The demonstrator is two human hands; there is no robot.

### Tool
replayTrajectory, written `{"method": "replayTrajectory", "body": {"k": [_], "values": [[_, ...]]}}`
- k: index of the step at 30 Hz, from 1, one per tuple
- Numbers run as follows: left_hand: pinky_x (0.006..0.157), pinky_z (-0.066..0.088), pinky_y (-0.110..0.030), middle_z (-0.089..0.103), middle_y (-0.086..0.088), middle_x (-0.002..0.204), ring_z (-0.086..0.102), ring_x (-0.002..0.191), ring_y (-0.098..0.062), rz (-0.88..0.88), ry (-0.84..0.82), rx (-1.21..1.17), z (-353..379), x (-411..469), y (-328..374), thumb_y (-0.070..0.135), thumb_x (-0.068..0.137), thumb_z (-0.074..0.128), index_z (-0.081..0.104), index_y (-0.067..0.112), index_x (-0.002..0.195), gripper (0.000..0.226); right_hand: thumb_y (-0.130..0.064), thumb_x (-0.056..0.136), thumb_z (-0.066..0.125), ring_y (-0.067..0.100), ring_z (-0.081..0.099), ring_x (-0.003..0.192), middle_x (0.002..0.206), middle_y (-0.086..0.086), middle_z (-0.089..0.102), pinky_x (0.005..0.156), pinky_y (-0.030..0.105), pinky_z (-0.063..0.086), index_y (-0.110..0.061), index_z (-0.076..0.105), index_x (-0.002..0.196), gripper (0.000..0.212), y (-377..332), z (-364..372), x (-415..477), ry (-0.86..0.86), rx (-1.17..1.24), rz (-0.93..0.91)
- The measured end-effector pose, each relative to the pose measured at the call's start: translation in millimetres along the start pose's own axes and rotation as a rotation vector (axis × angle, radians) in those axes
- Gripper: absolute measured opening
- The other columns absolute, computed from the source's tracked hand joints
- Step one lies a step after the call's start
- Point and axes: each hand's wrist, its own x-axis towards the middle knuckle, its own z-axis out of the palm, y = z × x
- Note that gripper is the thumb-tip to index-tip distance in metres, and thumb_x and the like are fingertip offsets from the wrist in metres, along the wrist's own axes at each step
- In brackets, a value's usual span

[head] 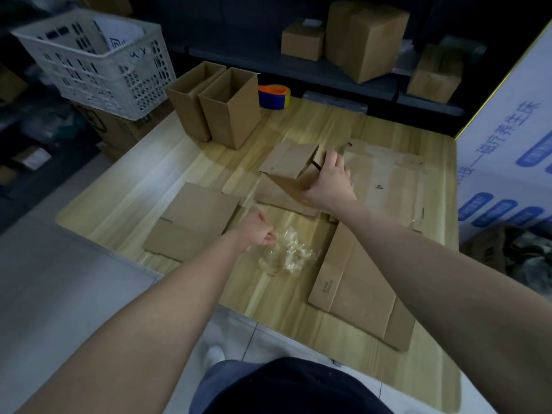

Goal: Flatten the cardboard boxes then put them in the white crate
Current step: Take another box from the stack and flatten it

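my right hand grips the half-collapsed box at mid-bench, fingers curled over its raised flap, thumb under the near edge. my left hand is curled into a fist and pinches the edge of the crumpled clear plastic lying on the bench. one flattened sheet lies left of that fist; a larger flattened sheet lies under my right forearm. two upright open boxes stand side by side at the far edge, a tape roll just beside them. the white crate sits off the bench, far left, on a carton.
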Motion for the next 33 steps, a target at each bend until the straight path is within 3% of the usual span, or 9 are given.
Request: {"method": "replayTrajectory", "body": {"k": [3, 6, 9, 11, 15, 19, 22, 28, 33], "values": [[0.083, 0.056, -0.037, 0.043, -0.015, 0.108, 0.066, 0.084, -0.030, 0.012, 0.034, 0.011, -2, 2, 2, -0.006, 0.090, 0.053, 0.032, 0.013, 0.119, 0.040, -0.037, 0.064, 0.081, 0.032, 0.033, 0.127, 0.137, 0.007, 0.032, 0.100, 0.053, 0.039, -0.013, 0.026, 0.134, 0.093, -4, -2, 2, -0.013, 0.034, -0.032], [0.075, 0.057, -0.035, 0.047, -0.010, 0.102, 0.063, 0.074, -0.024, 0.039, 0.066, 0.098, -7, 2, 4, 0.002, 0.090, 0.057, 0.041, 0.007, 0.122, 0.037, -0.038, 0.064, 0.081, 0.032, 0.033, 0.128, 0.138, 0.007, 0.033, 0.101, 0.053, 0.039, -0.013, 0.026, 0.136, 0.094, -8, -4, 3, -0.026, 0.048, -0.059], [0.060, 0.053, -0.031, 0.051, -0.013, 0.085, 0.055, 0.060, -0.020, 0.082, 0.161, 0.008, -13, -1, 12, -0.004, 0.091, 0.051, 0.048, 0.005, 0.102, 0.015, -0.037, 0.064, 0.081, 0.032, 0.032, 0.129, 0.139, 0.007, 0.032, 0.103, 0.053, 0.038, -0.014, 0.024, 0.138, 0.096, -12, -5, 5, -0.044, 0.046, -0.072], [0.052, 0.047, -0.030, 0.050, -0.011, 0.077, 0.050, 0.058, -0.021, 0.136, 0.266, -0.137, -17, -3, 21, -0.005, 0.093, 0.043, 0.047, 0.010, 0.084, 0.018, -0.039, 0.064, 0.081, 0.032, 0.032, 0.129, 0.139, 0.007, 0.032, 0.102, 0.052, 0.038, -0.014, 0.024, 0.138, 0.096, -14, -3, 6, -0.057, 0.022, -0.085], [0.084, 0.054, -0.043, 0.059, -0.007, 0.095, 0.061, 0.088, -0.026, 0.276, 0.457, -0.262, -31, -11, 42, 0.029, 0.095, 0.052, 0.051, 0.017, 0.089, 0.014, -0.038, 0.064, 0.081, 0.032, 0.031, 0.131, 0.140, 0.006, 0.032, 0.105, 0.054, 0.033, -0.017, 0.022, 0.139, 0.098, -24, 7, 11, -0.093, -0.073, -0.127], [0.098, 0.046, -0.044, 0.054, -0.003, 0.124, 0.054, 0.112, -0.023, 0.248, 0.381, -0.248, -48, -18, 57, 0.059, 0.082, 0.058, 0.046, 0.014, 0.127, 0.065, -0.037, 0.062, 0.081, 0.033, 0.032, 0.132, 0.141, 0.004, 0.034, 0.109, 0.056, 0.024, -0.021, 0.021, 0.141, 0.100, -40, 22, 16, -0.162, -0.221, -0.214], [0.099, 0.045, -0.041, 0.052, -0.003, 0.132, 0.053, 0.116, -0.023, 0.228, 0.308, -0.189, -59, -22, 57, 0.055, 0.077, 0.068, 0.045, 0.015, 0.135, 0.074, -0.042, 0.060, 0.082, 0.032, 0.034, 0.131, 0.143, 0.002, 0.035, 0.109, 0.056, 0.023, -0.026, 0.021, 0.144, 0.105, -56, 36, 17, -0.255, -0.265, -0.279], [0.061, 0.043, -0.015, 0.064, 0.003, 0.101, 0.056, 0.079, -0.004, 0.279, 0.255, -0.227, -97, -25, 48, 0.031, 0.083, 0.071, 0.061, 0.010, 0.118, 0.042, -0.044, 0.062, 0.081, 0.030, 0.033, 0.132, 0.145, 0.000, 0.033, 0.106, 0.053, 0.029, -0.024, 0.022, 0.145, 0.104, -92, 64, 17, -0.342, -0.249, -0.310], [0.075, 0.043, -0.017, 0.061, 0.002, 0.106, 0.056, 0.094, -0.010, 0.313, 0.287, -0.159, -135, -18, 44, 0.024, 0.085, 0.070, 0.060, 0.009, 0.119, 0.038, -0.046, 0.066, 0.080, 0.028, 0.036, 0.132, 0.146, 0.003, 0.035, 0.106, 0.046, 0.034, -0.020, 0.019, 0.148, 0.106, -123, 79, 26, -0.437, -0.171, -0.340]]}}
